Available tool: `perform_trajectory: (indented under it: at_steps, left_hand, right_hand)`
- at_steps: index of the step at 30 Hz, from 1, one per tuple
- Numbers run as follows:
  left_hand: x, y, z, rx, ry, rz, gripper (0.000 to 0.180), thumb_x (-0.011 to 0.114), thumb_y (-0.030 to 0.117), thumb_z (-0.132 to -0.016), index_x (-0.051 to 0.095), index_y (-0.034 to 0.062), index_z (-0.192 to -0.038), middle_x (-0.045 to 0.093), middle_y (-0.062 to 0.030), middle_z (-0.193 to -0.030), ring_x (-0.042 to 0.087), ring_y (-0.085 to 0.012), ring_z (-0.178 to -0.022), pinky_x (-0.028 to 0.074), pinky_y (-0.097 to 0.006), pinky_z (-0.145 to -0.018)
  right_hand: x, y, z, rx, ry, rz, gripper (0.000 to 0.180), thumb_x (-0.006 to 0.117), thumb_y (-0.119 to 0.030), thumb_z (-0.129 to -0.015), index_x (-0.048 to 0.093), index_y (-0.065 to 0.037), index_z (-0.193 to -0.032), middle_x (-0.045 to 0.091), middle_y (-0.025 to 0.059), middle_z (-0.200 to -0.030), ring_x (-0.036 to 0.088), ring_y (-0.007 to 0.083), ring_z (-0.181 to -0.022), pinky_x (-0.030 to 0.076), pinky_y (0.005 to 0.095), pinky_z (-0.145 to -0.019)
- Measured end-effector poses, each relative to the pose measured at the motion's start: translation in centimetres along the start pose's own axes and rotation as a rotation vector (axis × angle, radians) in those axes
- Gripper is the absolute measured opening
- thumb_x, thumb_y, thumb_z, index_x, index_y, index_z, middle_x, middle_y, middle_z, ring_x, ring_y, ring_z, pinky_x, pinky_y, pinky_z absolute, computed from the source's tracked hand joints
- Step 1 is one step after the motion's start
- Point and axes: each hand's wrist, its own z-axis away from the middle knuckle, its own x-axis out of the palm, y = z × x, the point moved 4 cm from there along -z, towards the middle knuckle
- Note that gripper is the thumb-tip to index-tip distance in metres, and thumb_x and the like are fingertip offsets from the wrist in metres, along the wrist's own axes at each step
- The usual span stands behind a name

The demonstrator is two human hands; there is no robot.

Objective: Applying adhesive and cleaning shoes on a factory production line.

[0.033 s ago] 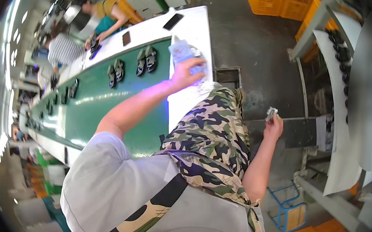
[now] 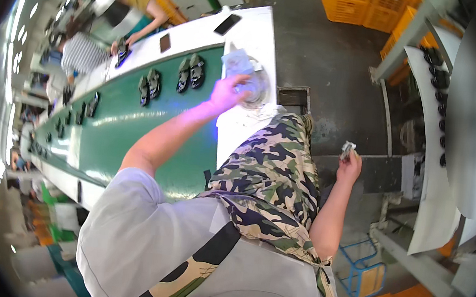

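Note:
My left hand (image 2: 229, 93) is over the edge of the white table, fingers stretched and slightly curled, apparently holding nothing. Its fingertips are at a round, clear dish-like thing (image 2: 257, 92), whose contents are blurred by glare. Just beyond the fingers lies a pale blue packet (image 2: 236, 61). Held out on the right, away from the table, my right hand (image 2: 349, 169) pinches a small crumpled greyish-white wad (image 2: 348, 149), perhaps cloth or paper. A white cloth (image 2: 253, 116) lies on the table's near corner, by my camouflage apron.
A green belt (image 2: 135, 132) carries several pairs of dark sandals (image 2: 190, 74). A phone (image 2: 227, 24) and a brown flat thing (image 2: 164, 43) lie on the white border. Co-workers (image 2: 86, 58) are at the far left. A rack (image 2: 423, 150) with dark shoes stands right, near a blue-framed stool (image 2: 365, 272).
My left hand has drawn a little to the left, uncovering more of the round dish. The whole view has shifted slightly. My right hand still pinches the wad.

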Motion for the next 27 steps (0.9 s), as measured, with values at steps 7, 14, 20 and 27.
perform_trajectory:
  at_steps: [7, 14, 20, 27]
  left_hand:
    - [-11.2, -21.3, 7.1, -0.623, 0.218, -0.328, 0.064, 0.083, 0.036, -0.071, 0.064, 0.0043, -0.123, 0.072, -0.0163, -0.102, 0.069, -0.0301, -0.095, 0.053, -0.037, -0.092]
    - [-12.4, -28.9, 2.3, -0.816, 0.326, -0.354, 0.071, 0.084, 0.042, -0.066, 0.064, 0.0100, -0.127, 0.048, -0.0170, -0.143, 0.053, -0.0343, -0.126, 0.045, -0.042, -0.105]
    - [-12.1, -30.7, -3.0, -0.994, 0.255, -0.344, 0.072, 0.084, 0.046, -0.068, 0.062, 0.0208, -0.132, 0.022, -0.0134, -0.159, 0.039, -0.0404, -0.137, 0.040, -0.050, -0.110]
    - [-12.7, -31.6, -5.0, -1.272, 0.039, -0.340, 0.067, 0.083, 0.049, -0.071, 0.064, 0.0203, -0.129, 0.034, -0.0088, -0.146, 0.041, -0.0408, -0.133, 0.036, -0.063, -0.108]
  right_hand:
    - [0.2, 0.6, 1.4, 0.087, 0.033, 0.189, 0.013, 0.068, -0.016, -0.092, 0.061, -0.010, -0.101, 0.068, 0.0065, -0.092, 0.065, 0.0204, -0.077, 0.053, 0.0397, -0.068]
    - [2.0, -3.5, 3.6, 0.041, 0.038, 0.339, 0.015, 0.067, -0.019, -0.093, 0.061, -0.012, -0.105, 0.068, 0.0077, -0.097, 0.065, 0.0240, -0.085, 0.053, 0.0451, -0.073]
    - [3.0, -8.7, 5.8, -0.007, 0.072, 0.441, 0.018, 0.066, -0.021, -0.093, 0.060, -0.014, -0.108, 0.068, 0.0075, -0.100, 0.065, 0.0250, -0.088, 0.052, 0.0460, -0.076]
    - [6.3, -10.6, 5.5, -0.005, 0.189, 0.540, 0.011, 0.066, -0.018, -0.093, 0.057, -0.015, -0.098, 0.067, 0.0050, -0.097, 0.065, 0.0247, -0.088, 0.052, 0.0472, -0.075]
